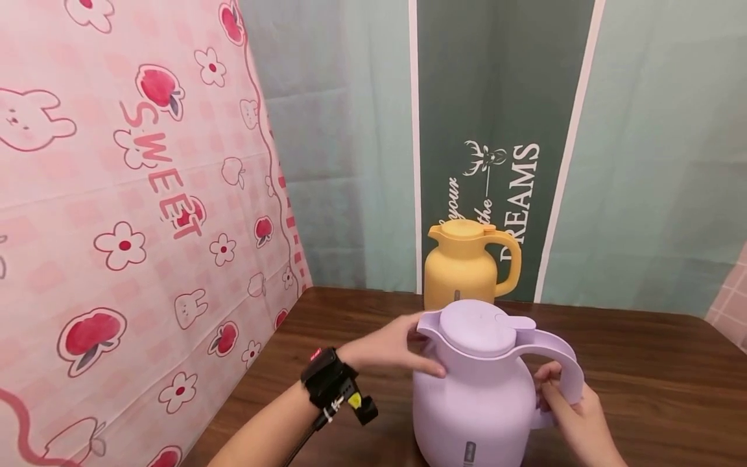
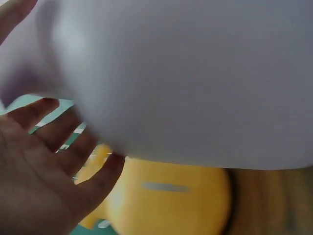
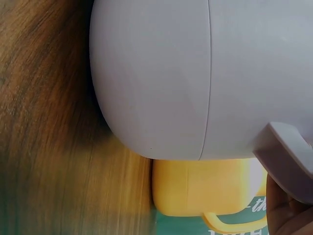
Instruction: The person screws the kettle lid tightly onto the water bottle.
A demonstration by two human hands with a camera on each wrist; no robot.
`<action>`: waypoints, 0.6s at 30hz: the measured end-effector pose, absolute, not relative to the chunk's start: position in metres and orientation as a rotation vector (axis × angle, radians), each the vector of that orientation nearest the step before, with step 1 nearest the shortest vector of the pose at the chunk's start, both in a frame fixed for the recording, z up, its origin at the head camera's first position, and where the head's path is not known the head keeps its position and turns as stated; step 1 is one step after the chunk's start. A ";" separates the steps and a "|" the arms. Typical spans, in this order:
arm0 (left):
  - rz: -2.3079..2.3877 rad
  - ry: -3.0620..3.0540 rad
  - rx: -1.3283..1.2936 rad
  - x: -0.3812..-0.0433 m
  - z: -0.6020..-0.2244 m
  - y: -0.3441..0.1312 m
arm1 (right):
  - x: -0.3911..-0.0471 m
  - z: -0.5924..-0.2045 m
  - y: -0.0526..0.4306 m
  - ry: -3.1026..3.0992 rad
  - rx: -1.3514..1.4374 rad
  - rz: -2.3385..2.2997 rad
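A lavender vacuum jug (image 1: pixel 473 402) with a round lid (image 1: pixel 478 327) stands upright at the front of the head view. My right hand (image 1: pixel 574 408) grips its handle (image 1: pixel 554 350), the fingers curled inside the loop. At the spout side my left hand (image 1: pixel 397 350) is spread about the neck, thumb on the near face and fingers behind. In the left wrist view these fingers (image 2: pixel 105 181) are fairly straight, their tips right at the jug's side. The right wrist view shows the jug's base (image 3: pixel 112 73) at the table surface.
Behind the lavender jug stands a yellow jug (image 1: pixel 461 272) of the same shape, partly hidden. Both are on a dark wooden table (image 1: pixel 350 311). A green curtain (image 1: pixel 344 162) hangs along the back edge, and a pink patterned cloth (image 1: pixel 146 272) along the left.
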State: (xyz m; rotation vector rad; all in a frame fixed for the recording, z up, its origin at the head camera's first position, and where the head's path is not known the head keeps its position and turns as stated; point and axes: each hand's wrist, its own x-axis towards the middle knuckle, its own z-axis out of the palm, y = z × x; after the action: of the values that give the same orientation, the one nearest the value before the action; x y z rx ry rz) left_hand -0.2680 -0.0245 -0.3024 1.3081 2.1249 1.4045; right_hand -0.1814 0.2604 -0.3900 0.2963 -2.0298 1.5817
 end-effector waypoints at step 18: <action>1.597 2.243 1.166 -0.190 -0.412 -0.045 | -0.164 -0.471 0.270 -2.253 0.079 1.741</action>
State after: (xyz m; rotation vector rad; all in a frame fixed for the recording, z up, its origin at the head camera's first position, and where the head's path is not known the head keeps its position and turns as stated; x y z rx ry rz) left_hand -0.1898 -0.0451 -0.4116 1.1664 2.2428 1.5969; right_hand -0.1642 0.2698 -0.4711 0.0788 -2.2534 1.7408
